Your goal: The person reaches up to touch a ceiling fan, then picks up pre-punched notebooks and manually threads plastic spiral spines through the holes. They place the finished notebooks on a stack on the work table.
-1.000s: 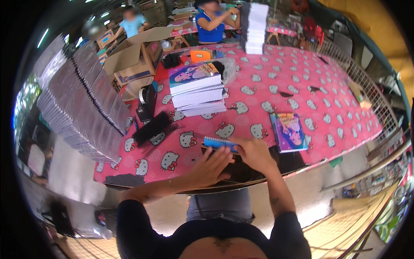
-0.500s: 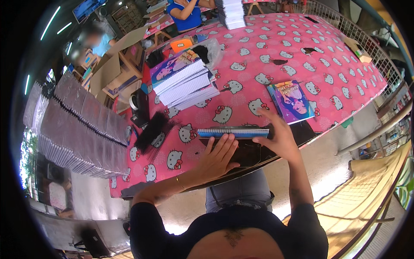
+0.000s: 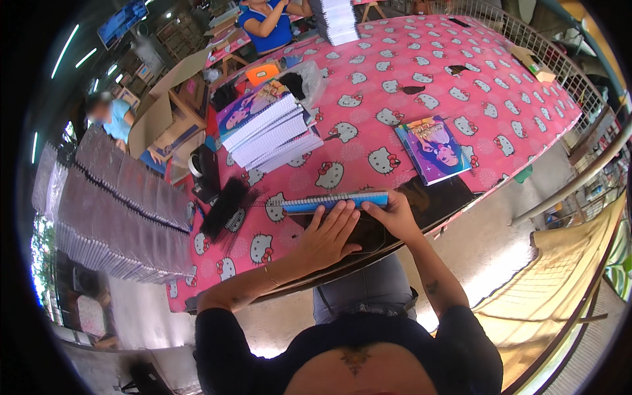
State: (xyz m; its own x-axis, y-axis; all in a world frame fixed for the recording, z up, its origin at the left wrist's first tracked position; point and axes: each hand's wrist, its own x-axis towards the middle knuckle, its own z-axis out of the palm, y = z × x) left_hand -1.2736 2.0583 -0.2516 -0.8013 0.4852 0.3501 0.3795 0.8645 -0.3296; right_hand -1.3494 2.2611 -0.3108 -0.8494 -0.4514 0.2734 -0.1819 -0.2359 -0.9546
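Note:
A spiral notebook (image 3: 297, 208) with a blue cover stands on its edge near the table's front, its wire coil running along the top. My left hand (image 3: 322, 238) rests against its near side, fingers stretched out. Around the notebook's right end my right hand (image 3: 399, 217) is closed, thumb in front and the other fingers mostly hidden behind. Under my hands lies a dark, glossy board (image 3: 438, 199). A notebook with a colourful purple cover (image 3: 434, 153) lies flat beyond my right hand.
Fanned notebooks (image 3: 266, 135) are piled far left, near an open cardboard box (image 3: 174, 122). A heap of black wire coils (image 3: 227, 207) sits left of my hands. Tall stacks of bound notebooks (image 3: 118, 204) stand at the left edge. A person in blue (image 3: 273, 36) is across the table.
My right hand has closed around the notebook's right end, where before its fingers were spread. My left hand stays against the notebook. The whole view has shifted slightly.

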